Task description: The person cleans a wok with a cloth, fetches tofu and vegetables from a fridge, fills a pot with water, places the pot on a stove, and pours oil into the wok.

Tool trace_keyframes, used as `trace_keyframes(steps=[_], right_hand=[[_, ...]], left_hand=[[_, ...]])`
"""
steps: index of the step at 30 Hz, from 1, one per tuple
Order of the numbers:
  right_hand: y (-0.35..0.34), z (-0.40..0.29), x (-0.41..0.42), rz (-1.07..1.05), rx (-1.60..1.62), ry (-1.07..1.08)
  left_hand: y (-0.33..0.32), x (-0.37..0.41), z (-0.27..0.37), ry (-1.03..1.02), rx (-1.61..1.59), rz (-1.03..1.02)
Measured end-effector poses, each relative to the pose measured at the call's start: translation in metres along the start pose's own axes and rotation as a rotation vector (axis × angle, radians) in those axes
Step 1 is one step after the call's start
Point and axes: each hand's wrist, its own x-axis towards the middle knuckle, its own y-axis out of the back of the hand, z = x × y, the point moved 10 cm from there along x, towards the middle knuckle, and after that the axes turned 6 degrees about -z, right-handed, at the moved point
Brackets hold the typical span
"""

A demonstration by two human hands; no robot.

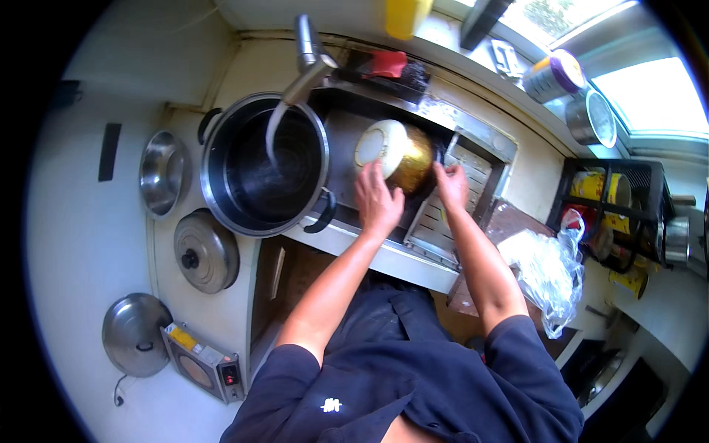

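A round white and gold vessel rests tilted in the metal sink basin, its pale ringed base facing left. My left hand has its fingers on the white part. At the vessel's right side, my right hand has its fingers curled beside the dark edge; whether they grip it is hidden. To the left, a large dark pot with black handles stands over the sink's left end. From the faucet, a stream of water runs into this pot.
A slotted drain tray covers the sink's right end. Left of the pot are a steel bowl, pot lids and a portable burner. A plastic bag and a black rack of cans stand right.
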Motion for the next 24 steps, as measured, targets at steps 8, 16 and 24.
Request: trace_keyframes(steps=[8,16,24], right_hand=[[0.041,0.010,-0.021,-0.031,0.151,0.124],[-0.004,-0.152,-0.081,-0.299,0.455,0.408],[-0.105,-0.333,-0.025,-0.371,-0.039,0.878]], left_hand=[[0.180,-0.051,0.052,-0.402,-0.340,-0.027],[0.379,0.040,-0.135,-0.068,-0.343,0.622],[0.368,-0.019,-0.240,0.217,-0.380,0.603]])
